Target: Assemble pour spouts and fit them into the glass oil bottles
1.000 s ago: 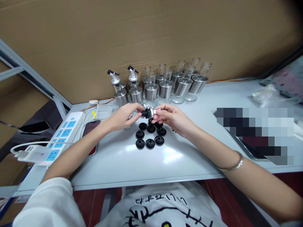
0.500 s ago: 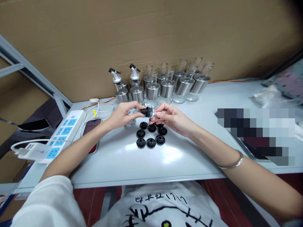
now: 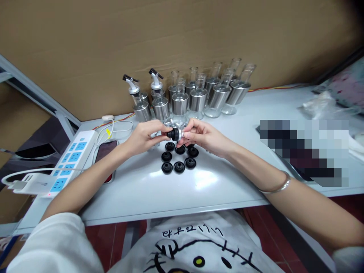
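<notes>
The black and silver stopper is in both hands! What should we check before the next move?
1. Left hand on the black end of the stopper: ok, fingers pinch it.
2. Right hand on the silver end: ok, fingers are around it.
3. Black part pushed fully onto the silver part: cannot tell from this view.
4. Loose black caps on the table: ok, they lie near the hands.
5. Phone clear of the left forearm: not ok, the arm crosses over it in view.

A power strip (image 3: pixel 73 157) (white, blue-socketed) lies near a phone (image 3: pixel 105 151).
</notes>
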Tool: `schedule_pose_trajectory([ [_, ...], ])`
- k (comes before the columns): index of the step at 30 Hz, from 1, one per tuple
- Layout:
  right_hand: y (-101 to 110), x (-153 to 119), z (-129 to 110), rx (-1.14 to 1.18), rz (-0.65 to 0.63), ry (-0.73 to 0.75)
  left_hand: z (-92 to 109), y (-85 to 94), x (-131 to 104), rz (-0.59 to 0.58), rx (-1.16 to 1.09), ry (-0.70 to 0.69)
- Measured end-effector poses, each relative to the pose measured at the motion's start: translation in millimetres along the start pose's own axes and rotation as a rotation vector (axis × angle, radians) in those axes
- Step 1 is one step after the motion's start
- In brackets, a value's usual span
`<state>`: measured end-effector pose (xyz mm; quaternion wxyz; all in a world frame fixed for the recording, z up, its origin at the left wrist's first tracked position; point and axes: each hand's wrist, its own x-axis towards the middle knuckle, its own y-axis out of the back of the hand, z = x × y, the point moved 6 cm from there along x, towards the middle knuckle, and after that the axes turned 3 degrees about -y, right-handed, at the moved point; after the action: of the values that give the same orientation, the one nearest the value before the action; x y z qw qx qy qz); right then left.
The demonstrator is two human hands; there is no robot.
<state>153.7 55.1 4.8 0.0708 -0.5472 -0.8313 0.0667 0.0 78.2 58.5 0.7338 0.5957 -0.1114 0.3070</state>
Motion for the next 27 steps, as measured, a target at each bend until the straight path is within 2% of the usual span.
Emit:
schedule_pose_trajectory([
  [4, -1, -1, -2, -0.023, -0.009, 0.007, 1, 0.3, -1, 0.017, -0.024, -0.017],
  [13, -1, -1, -1, -0.057, -0.012, -0.026, 7, -3.8, 1, -0.035, -0.002, -0.126],
  [27, -4, -2, 0, 0.017, -0.004, -0.029, 12, -2.1, 2, -0.069, 0.128, -0.107],
])
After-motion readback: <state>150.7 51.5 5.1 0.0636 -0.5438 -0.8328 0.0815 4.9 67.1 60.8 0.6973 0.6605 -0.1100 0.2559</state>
